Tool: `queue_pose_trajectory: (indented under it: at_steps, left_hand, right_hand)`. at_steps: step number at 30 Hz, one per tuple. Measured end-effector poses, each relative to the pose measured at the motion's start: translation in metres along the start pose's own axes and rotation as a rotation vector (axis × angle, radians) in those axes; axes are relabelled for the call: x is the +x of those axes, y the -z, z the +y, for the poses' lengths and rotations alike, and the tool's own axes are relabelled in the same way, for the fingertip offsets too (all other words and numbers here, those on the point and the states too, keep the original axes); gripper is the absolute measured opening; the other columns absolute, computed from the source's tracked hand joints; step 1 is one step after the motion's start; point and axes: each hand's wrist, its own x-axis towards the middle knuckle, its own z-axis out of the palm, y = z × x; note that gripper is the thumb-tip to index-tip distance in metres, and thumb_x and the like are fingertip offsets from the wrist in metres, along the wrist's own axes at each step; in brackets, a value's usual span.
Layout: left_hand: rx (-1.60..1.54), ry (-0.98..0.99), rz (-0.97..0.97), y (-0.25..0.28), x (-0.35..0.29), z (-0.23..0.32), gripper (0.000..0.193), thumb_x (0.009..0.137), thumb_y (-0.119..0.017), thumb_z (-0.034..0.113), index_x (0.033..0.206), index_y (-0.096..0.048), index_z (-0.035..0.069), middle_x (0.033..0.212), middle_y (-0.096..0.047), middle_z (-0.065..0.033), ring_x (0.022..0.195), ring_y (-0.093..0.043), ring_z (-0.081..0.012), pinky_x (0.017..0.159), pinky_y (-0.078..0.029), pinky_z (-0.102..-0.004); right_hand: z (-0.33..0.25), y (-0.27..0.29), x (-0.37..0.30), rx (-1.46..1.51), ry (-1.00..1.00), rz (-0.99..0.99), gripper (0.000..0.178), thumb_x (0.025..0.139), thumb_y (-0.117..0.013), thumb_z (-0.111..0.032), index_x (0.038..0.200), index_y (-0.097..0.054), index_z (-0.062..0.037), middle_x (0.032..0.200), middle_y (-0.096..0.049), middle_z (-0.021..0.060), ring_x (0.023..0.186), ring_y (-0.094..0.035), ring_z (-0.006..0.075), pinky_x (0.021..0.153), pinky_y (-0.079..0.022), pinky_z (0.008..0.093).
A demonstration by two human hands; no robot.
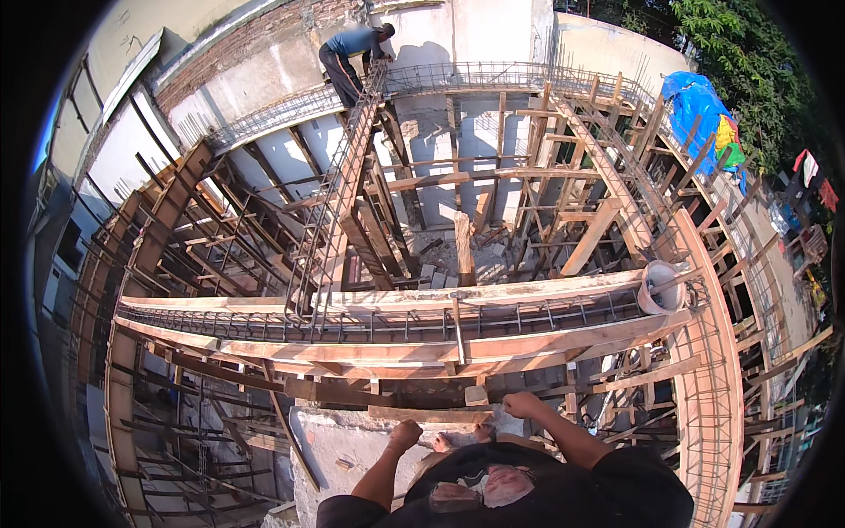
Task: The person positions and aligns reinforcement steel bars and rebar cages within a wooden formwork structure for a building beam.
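Observation:
Both of my hands are held out in front of my body, above a rough concrete ledge [317, 444] where my bare feet show. My left hand [407, 436] is closed, close to the left end of a short plank [429, 414]. Closed like a fist, my right hand [521, 405] is nearest to a small wooden block [476, 395]. Nothing shows sticking out of either hand. Just beyond runs a long wooden beam form [493, 352] with a steel rebar cage [387, 328] inside. A pale bucket [662, 302] stands at its right end.
Another person [348, 66] bends over rebar at the far end of a crossing beam form [348, 189]. Wooden props and a deep drop lie below the forms. A curved form with rebar [711, 378] runs along the right. A blue tarp [691, 106] hangs at far right.

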Motion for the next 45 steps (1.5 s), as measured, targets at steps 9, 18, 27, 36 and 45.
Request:
queue_pose_trajectory:
  at_steps: [9, 18, 27, 36, 45]
  left_hand:
    - [-1.165, 0.908, -0.265, -0.105, -0.181, 0.157, 0.046, 0.091, -0.054, 0.011, 0.137, -0.053, 0.008, 0.104, -0.067, -0.0216, 0.103, -0.064, -0.0311, 0.082, -0.053, -0.0408]
    - [-1.484, 1.229, -0.042, -0.073, -0.163, 0.211, 0.042, 0.091, -0.057, 0.024, 0.127, -0.058, 0.003, 0.1, -0.068, -0.0172, 0.094, -0.064, -0.0257, 0.077, -0.052, -0.0386]
    - [-1.71, 1.35, 0.337, -0.037, -0.173, 0.241, 0.048, 0.09, -0.061, 0.037, 0.116, -0.064, -0.002, 0.095, -0.069, -0.0129, 0.084, -0.065, -0.0204, 0.072, -0.052, -0.0363]
    - [-1.77, 1.607, 0.558, 0.038, -0.187, 0.267, 0.057, 0.09, -0.066, 0.047, 0.106, -0.068, -0.008, 0.091, -0.071, -0.0128, 0.083, -0.065, -0.0181, 0.076, -0.052, -0.0328]
    - [-1.871, 1.74, 0.536, -0.015, -0.204, 0.274, 0.044, 0.095, -0.059, 0.04, 0.104, -0.067, -0.002, 0.079, -0.067, -0.0105, 0.067, -0.06, -0.0204, 0.063, -0.047, -0.0388]
  right_hand:
    - [0.114, -0.137, -0.139, 0.315, -0.262, -0.113, 0.03, 0.085, -0.061, -0.03, 0.095, -0.07, -0.0027, 0.091, -0.07, 0.0217, 0.085, -0.068, 0.0359, 0.076, -0.053, 0.0471]
    - [0.144, -0.087, -0.031, 0.403, -0.067, -0.011, 0.022, 0.091, -0.06, -0.024, 0.091, -0.069, -0.0035, 0.075, -0.067, 0.0123, 0.062, -0.066, 0.022, 0.058, -0.053, 0.0386]
    - [0.066, 0.033, 0.054, 0.848, -0.255, 0.087, 0.019, 0.098, -0.054, -0.02, 0.105, -0.061, -0.0037, 0.076, -0.062, 0.0044, 0.06, -0.06, 0.0122, 0.051, -0.05, 0.0271]
    - [0.05, -0.03, 0.02, 0.518, -0.164, -0.122, 0.019, 0.094, -0.058, -0.02, 0.099, -0.064, -0.0032, 0.072, -0.064, 0.0068, 0.059, -0.062, 0.015, 0.053, -0.051, 0.0305]
    - [0.004, -0.026, -0.015, 0.28, -0.209, -0.292, 0.024, 0.086, -0.059, -0.024, 0.087, -0.065, -0.0004, 0.079, -0.063, 0.0081, 0.077, -0.062, 0.019, 0.074, -0.05, 0.0344]
